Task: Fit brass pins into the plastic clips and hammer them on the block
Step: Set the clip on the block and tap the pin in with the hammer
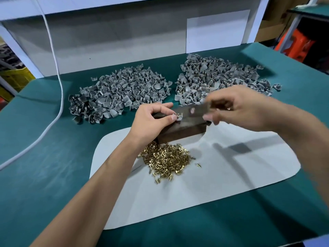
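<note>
Green matting covers the counter (53, 175), with a pale sheet under the dark block (185, 130). On the block's top, the left hand (151, 120) pinches a grey plastic clip (178, 117) with a brass pin seated in it. Just right of the block, the right hand (243, 107), blurred, grips a flat metal striker (197, 110) over that clip. Loose brass pins (167, 160) lie just in front of the block; clip heaps lie behind. A stray blow could catch the pinching fingers or tip the pin askew.
</note>
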Demonstrator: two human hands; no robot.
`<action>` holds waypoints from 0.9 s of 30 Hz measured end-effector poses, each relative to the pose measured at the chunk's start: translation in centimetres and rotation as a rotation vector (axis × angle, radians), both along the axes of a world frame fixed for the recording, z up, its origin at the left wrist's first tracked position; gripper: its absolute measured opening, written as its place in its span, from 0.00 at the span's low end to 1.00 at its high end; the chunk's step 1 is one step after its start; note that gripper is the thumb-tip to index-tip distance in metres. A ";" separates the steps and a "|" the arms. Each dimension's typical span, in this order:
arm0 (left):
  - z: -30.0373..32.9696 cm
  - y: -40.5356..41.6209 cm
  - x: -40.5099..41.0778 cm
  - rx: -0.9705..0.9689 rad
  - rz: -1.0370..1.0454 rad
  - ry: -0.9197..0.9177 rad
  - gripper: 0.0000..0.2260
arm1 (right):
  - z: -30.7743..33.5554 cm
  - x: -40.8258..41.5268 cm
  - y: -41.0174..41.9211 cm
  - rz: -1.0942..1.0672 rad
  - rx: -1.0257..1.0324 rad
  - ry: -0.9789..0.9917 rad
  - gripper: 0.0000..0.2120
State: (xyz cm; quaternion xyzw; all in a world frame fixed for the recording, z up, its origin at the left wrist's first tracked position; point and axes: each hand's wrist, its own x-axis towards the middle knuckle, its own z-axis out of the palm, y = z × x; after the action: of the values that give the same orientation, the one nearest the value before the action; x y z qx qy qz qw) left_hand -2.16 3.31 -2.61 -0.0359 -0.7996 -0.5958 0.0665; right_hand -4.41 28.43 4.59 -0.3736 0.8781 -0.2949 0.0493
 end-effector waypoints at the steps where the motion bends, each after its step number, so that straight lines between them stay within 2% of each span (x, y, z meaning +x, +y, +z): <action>1: 0.0 -0.1 0.0 0.018 0.001 -0.010 0.06 | -0.1 -0.1 0.8 0.047 0.025 -0.088 0.06; 3: 0.0 -0.2 -0.1 0.040 0.003 -0.020 0.06 | -0.8 -0.3 1.7 0.068 0.107 -0.190 0.04; 5: 0.0 -0.2 -0.2 0.047 0.001 -0.020 0.06 | -1.7 -0.3 1.9 0.018 0.230 -0.128 0.09; 9: 0.0 -0.2 -0.1 0.035 -0.001 -0.006 0.05 | -1.9 -0.1 1.5 -0.062 0.330 -0.038 0.10; 12: 0.0 -0.3 -0.3 0.027 -0.001 0.001 0.04 | -1.1 -0.1 0.8 -0.093 0.204 -0.029 0.05; 14: -0.1 -0.3 -0.3 0.034 -0.004 0.011 0.04 | -1.0 -0.2 -0.5 -0.142 0.116 0.107 0.04; 16: -0.2 -0.2 -0.3 0.050 -0.009 0.019 0.04 | -1.6 -0.1 -2.3 -0.174 0.068 0.223 0.08; 19: -0.1 -0.2 -0.4 0.076 -0.029 0.045 0.04 | -3.0 -0.4 -4.5 -0.137 0.008 0.295 0.16; 23: 0.0 -0.3 -0.6 0.086 0.028 0.097 0.05 | -4.0 -0.9 -5.5 -0.139 -0.132 0.361 0.08; 25: -0.2 -1.1 -1.2 -0.015 0.168 0.132 0.08 | -4.6 -1.2 -5.2 -0.229 -0.177 0.392 0.07; 27: -0.5 -2.7 -1.9 -0.291 0.304 0.201 0.08 | -5.2 -1.5 -4.6 -0.371 -0.187 0.399 0.09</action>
State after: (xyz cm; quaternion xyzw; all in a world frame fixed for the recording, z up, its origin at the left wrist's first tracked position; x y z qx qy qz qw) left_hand -4.10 0.62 -3.07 0.0167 -0.8627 -0.4507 0.2288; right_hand -5.94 23.86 -0.65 -0.2600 0.8928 -0.2993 -0.2138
